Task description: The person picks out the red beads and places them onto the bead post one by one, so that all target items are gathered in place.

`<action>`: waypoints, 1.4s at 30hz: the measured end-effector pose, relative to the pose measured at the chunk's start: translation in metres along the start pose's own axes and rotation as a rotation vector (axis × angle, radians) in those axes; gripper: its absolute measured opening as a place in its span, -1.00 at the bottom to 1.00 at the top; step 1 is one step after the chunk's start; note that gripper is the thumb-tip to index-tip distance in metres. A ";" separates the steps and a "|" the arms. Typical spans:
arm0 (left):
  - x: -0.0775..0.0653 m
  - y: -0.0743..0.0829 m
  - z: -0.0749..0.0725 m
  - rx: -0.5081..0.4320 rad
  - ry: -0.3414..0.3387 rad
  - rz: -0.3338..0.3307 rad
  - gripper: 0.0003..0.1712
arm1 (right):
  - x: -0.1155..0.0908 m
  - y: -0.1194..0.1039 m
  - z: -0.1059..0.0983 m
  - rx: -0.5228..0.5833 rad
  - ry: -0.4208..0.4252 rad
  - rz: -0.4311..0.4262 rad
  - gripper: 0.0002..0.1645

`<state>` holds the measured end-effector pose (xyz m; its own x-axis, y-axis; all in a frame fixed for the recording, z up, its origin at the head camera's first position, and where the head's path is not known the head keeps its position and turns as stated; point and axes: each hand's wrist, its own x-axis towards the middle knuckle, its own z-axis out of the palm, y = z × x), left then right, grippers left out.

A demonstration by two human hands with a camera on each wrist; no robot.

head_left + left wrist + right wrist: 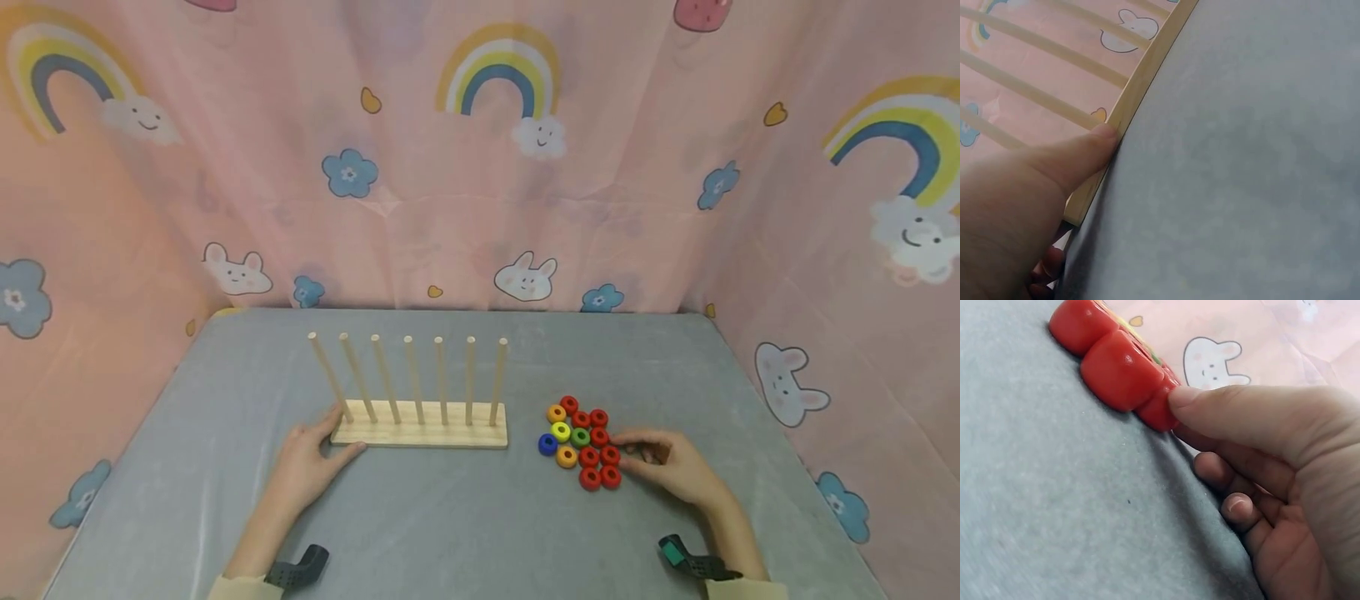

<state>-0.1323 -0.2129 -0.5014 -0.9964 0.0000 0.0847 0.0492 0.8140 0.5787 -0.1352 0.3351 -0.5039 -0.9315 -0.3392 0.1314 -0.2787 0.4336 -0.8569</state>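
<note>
A pale wooden peg rack (pixel 420 434), a flat base with several upright pegs (pixel 440 379), stands left of centre. My left hand (pixel 306 467) grips the base's left end, its thumb (pixel 1082 156) along the front edge and the other fingers mostly hidden behind. To the right lies a cluster of small round beads with holes, mostly red, with orange, yellow, green and blue ones. At the cluster's right side my right hand (pixel 675 467) pinches a red bead (pixel 610 455) between thumb and index finger. In the right wrist view, two larger-looking red beads (pixel 1121 372) sit beside the thumb tip.
In the cluster are a blue bead (pixel 548 444), a yellow bead (pixel 560 431) and a green bead (pixel 581 437). Everything rests on a grey-covered table (pixel 450 525). A pink patterned curtain (pixel 420 225) hangs behind and along both sides.
</note>
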 end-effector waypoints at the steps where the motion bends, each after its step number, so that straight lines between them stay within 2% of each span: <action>1: 0.000 0.000 0.000 -0.001 -0.003 -0.008 -0.08 | 0.000 -0.001 0.000 -0.005 -0.001 0.007 -0.66; 8: 0.000 -0.002 -0.001 -0.006 -0.010 -0.009 -0.07 | 0.000 -0.007 0.000 -0.090 -0.008 0.091 -0.64; 14: -0.002 -0.001 -0.001 -0.002 0.005 0.006 -0.07 | 0.001 -0.007 0.002 -0.090 0.000 0.070 -0.67; 32: -0.001 -0.003 0.000 0.009 0.026 0.032 -0.07 | 0.000 -0.006 0.003 -0.075 -0.003 0.080 -0.70; 37: -0.001 -0.001 0.000 0.006 0.020 0.030 -0.07 | 0.000 -0.009 0.003 -0.050 0.035 0.098 -0.70; 42: -0.001 -0.001 0.001 0.008 0.019 0.025 -0.07 | 0.001 -0.011 0.004 -0.063 0.092 0.070 -0.72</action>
<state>-0.1320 -0.2130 -0.5029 -0.9934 0.0092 0.1142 0.0731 0.8183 0.5701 -0.1321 0.3271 -0.4966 -0.9659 -0.2295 0.1196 -0.2235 0.5063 -0.8329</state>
